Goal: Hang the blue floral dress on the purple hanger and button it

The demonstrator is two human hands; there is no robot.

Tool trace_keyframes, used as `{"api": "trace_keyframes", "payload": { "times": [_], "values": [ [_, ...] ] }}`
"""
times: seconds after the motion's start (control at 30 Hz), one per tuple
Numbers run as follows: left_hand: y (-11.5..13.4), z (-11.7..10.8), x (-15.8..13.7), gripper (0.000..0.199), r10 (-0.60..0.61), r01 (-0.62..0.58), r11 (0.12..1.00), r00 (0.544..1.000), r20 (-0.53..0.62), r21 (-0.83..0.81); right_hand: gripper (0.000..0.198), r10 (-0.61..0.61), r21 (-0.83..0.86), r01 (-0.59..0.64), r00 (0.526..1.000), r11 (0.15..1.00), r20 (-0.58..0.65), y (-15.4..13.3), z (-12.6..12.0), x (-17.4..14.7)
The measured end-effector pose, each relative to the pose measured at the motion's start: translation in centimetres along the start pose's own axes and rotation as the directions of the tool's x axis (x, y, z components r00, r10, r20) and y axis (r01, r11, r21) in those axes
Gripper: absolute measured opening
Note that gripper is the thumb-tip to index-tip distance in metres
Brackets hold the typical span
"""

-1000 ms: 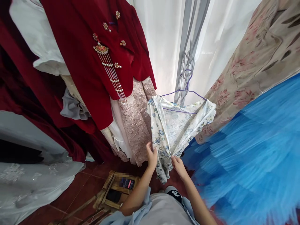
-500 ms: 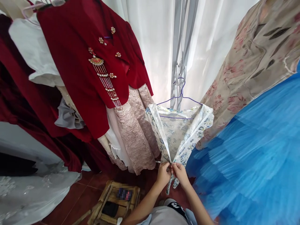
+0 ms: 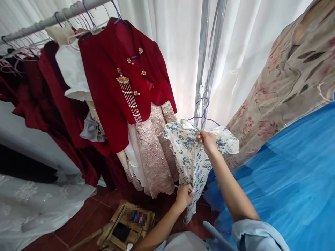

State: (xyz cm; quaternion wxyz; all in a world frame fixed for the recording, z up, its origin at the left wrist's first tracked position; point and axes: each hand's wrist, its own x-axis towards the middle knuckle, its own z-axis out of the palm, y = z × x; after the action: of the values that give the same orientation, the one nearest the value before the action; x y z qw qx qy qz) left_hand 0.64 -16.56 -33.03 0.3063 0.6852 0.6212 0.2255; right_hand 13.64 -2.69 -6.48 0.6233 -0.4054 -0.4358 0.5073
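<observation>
A white blouse with a blue floral print (image 3: 187,146) hangs on a purple wire hanger (image 3: 204,113), its front drawn together. My right hand (image 3: 208,141) pinches the cloth near the neckline, just under the hanger. Lower down, my left hand (image 3: 184,195) is closed on the front near the waist. The blouse's lower end dangles below my left hand. The hanger's hook is up against a grey metal post (image 3: 202,55), among other hooks; exactly what it hangs from I cannot make out.
Left of the blouse, a dark red jacket (image 3: 104,83) with a beaded pendant hangs over a pink skirt (image 3: 157,157). More garments hang from a rail (image 3: 44,24). A blue tulle skirt (image 3: 288,181) and floral dress (image 3: 261,90) fill the right. A bamboo stool (image 3: 125,223) stands below.
My right hand has risen from the waist to the neckline, and the open front is now drawn over. My left hand stays low on the cloth. The view has shifted, showing the rail.
</observation>
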Motion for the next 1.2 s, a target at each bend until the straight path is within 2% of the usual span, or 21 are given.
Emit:
{"api": "trace_keyframes", "payload": {
  "times": [0.13,0.27,0.37,0.43,0.5,0.53,0.57,0.63,0.7,0.73,0.77,0.83,0.9,0.93,1.0,1.1,1.2],
  "values": [
    [0.3,1.4,-1.0,0.005,-0.035,0.034,0.999,0.999,0.033,0.018,0.026,-0.06,0.054,0.061,0.998,0.997,-0.016,-2.5,-0.1,1.2],
    [-1.2,2.2,-2.2,0.005,-0.04,0.041,0.997,0.999,0.014,-0.069,0.026,-0.118,0.023,0.118,0.992,0.993,0.038,-4.2,-0.4,1.5],
    [-2.3,1.0,-1.8,0.007,0.052,-0.061,0.986,0.997,-0.06,-0.154,0.028,-0.136,-0.012,0.137,0.989,0.991,0.066,-4.0,-0.6,0.9],
    [-1.8,-1.5,-0.5,0.02,0.115,-0.156,0.964,0.975,-0.189,-0.217,0.028,-0.151,-0.032,0.153,0.987,0.988,0.062,-3.4,-0.7,0.2],
    [0.5,-5.5,1.5,0.025,0.177,-0.279,0.928,0.913,-0.367,-0.246,0.028,-0.176,-0.055,0.178,0.983,0.982,0.049,-2.6,-0.9,-0.5],
    [2.3,-8.0,2.7,0.022,0.224,-0.358,0.905,0.861,-0.456,-0.23,0.027,-0.196,-0.067,0.198,0.98,0.978,0.039,-2.3,-0.9,-0.8],
    [4.5,-10.7,3.9,0.021,0.296,-0.443,0.879,0.798,-0.525,-0.178,0.028,-0.22,-0.079,0.222,0.975,0.972,0.03,-2.0,-0.9,-1.1],
    [9.7,-16.2,6.3,0.022,0.476,-0.606,0.795,0.657,-0.584,-0.033,0.028,-0.276,-0.109,0.277,0.961,0.955,0.025,-1.7,-0.8,-1.6],
    [15.1,-21.0,8.7,0.025,0.669,-0.738,0.669,0.545,-0.505,0.09,0.028,-0.321,-0.144,0.321,0.947,0.936,0.028,-1.5,-0.5,-2.0],
    [17.5,-22.8,9.8,0.025,0.74,-0.775,0.619,0.522,-0.423,0.126,0.028,-0.337,-0.161,0.337,0.941,0.928,0.027,-1.5,-0.4,-2.1],
    [19.6,-24.3,10.8,0.023,0.787,-0.795,0.587,0.517,-0.337,0.15,0.028,-0.351,-0.175,0.349,0.936,0.921,0.021,-1.4,-0.3,-2.2],
    [22.5,-25.9,12.6,0.016,0.828,-0.804,0.561,0.542,-0.145,0.199,0.029,-0.373,-0.202,0.365,0.928,0.909,-0.002,-1.2,0.0,-2.4],
    [23.9,-26.2,14.0,0.016,0.834,-0.805,0.532,0.551,-0.001,0.264,0.029,-0.388,-0.23,0.37,0.921,0.9,-0.034,-1.1,0.3,-2.3],
    [24.1,-26.1,14.6,0.02,0.841,-0.812,0.506,0.539,0.044,0.292,0.029,-0.397,-0.242,0.373,0.916,0.896,-0.054,-0.9,0.4,-2.2],
    [24.1,-25.9,15.4,0.023,0.868,-0.84,0.442,0.489,0.087,0.314,0.028,-0.423,-0.264,0.384,0.899,0.885,-0.109,-0.5,0.8,-1.8],
    [24.4,-26.4,16.1,0.02,0.911,-0.884,0.38,0.409,0.058,0.271,0.027,-0.453,-0.333,0.375,0.869,0.865,-0.199,1.4,1.0,-1.0],
    [25.5,-27.9,16.5,0.02,0.924,-0.903,0.38,0.38,-0.036,0.199,0.023,-0.375,-0.451,0.246,0.9,0.858,-0.223,5.8,0.5,-1.4]
  ]
}}
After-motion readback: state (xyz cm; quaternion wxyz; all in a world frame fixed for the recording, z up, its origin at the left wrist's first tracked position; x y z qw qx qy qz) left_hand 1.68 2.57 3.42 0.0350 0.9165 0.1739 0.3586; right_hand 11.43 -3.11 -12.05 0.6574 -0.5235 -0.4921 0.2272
